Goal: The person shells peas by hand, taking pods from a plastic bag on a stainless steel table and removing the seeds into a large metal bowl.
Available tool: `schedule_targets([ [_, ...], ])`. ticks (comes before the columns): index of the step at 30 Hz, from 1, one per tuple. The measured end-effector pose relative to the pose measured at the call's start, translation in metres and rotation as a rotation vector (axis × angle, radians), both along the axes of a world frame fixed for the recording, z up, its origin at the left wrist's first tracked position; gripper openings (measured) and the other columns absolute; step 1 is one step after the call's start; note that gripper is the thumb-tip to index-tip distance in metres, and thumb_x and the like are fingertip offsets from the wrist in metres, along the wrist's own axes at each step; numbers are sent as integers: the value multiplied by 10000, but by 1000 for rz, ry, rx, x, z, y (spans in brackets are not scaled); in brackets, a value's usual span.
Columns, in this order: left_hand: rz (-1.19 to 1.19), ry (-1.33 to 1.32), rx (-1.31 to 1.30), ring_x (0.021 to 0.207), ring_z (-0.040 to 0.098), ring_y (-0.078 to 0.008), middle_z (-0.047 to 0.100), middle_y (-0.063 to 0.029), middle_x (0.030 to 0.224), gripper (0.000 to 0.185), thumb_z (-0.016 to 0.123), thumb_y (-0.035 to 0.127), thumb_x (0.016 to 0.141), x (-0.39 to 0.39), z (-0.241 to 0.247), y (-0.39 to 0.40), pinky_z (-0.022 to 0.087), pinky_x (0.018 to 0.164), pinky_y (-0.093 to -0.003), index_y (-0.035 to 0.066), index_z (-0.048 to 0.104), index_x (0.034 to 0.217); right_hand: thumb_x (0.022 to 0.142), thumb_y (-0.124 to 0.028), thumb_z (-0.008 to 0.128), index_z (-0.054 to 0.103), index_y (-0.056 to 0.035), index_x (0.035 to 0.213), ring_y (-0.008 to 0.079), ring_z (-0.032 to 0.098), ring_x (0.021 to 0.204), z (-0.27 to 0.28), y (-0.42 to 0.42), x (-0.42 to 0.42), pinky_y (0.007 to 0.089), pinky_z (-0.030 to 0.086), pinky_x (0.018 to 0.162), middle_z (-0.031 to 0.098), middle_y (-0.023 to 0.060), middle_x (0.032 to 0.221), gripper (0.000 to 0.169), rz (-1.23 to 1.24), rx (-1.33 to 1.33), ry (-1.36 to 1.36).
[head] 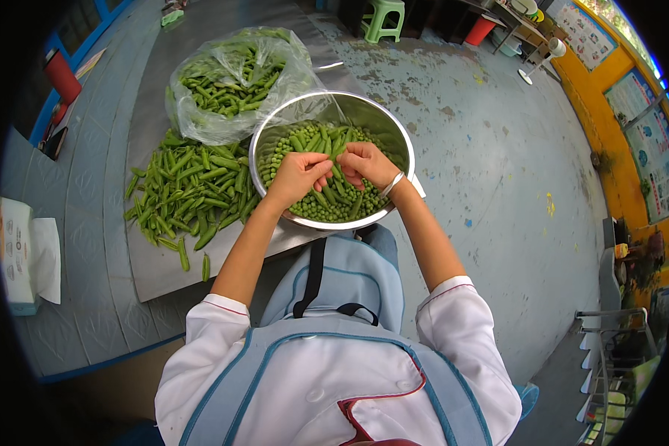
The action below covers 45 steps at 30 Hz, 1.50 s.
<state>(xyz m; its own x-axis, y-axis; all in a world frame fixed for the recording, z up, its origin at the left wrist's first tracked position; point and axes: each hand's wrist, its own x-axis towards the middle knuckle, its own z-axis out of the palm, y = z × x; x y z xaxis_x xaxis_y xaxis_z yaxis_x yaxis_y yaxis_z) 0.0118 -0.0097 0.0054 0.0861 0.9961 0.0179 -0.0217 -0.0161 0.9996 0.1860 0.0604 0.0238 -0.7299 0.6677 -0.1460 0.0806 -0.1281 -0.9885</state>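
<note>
My left hand (302, 177) and my right hand (369, 166) meet fingertip to fingertip over a stainless steel bowl (397, 125). Between them they pinch a green pea pod (333, 158), mostly covered by the fingers. Loose shelled peas (319, 211) fill the bottom of the bowl, and several whole pods (326, 139) lie on top of them. A heap of pea pods (192, 181) spreads on the metal tabletop (161, 273) left of the bowl. Behind the heap, a clear plastic bag (212, 125) holds more pods, its edge reaching over the bowl's rim.
A tissue pack (19, 256) and a red bottle (62, 76) are at the left. Across the painted floor (496, 184) stand a green plastic stool (383, 21), a red bucket (479, 30) and a white fan (556, 49). A metal rack (610, 315) is at lower right.
</note>
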Motion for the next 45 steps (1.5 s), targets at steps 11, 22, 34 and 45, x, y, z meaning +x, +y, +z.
schedule_targets([
  [11,-84,11,-62,560,543,-77,619,-63,712,169,588,108,833,-3,6,-2,452,492,-206,-50,633,870,792,-116,460,491,-22,664,93,421,367,-9,-4,-3,245,345,337,448,19,477,162,-19,82,-15],
  [22,-160,-80,-232,493,453,-44,568,-30,679,207,546,186,870,-11,-1,2,358,422,-180,-6,600,817,764,-331,687,509,-35,732,79,465,391,-1,-2,-8,219,352,351,520,13,562,347,43,144,-134],
  [34,-12,28,-278,420,348,-31,370,45,569,343,465,356,915,-1,5,5,247,345,-181,65,468,733,798,-259,630,530,-13,800,272,528,534,-8,-11,-12,354,404,518,532,160,603,265,-133,743,-252],
  [45,128,192,195,473,311,-27,355,58,584,301,436,308,933,-2,-14,13,244,414,-192,86,446,730,929,-342,421,487,-47,787,96,379,446,-14,-9,-21,253,304,413,428,-3,580,334,8,311,20],
])
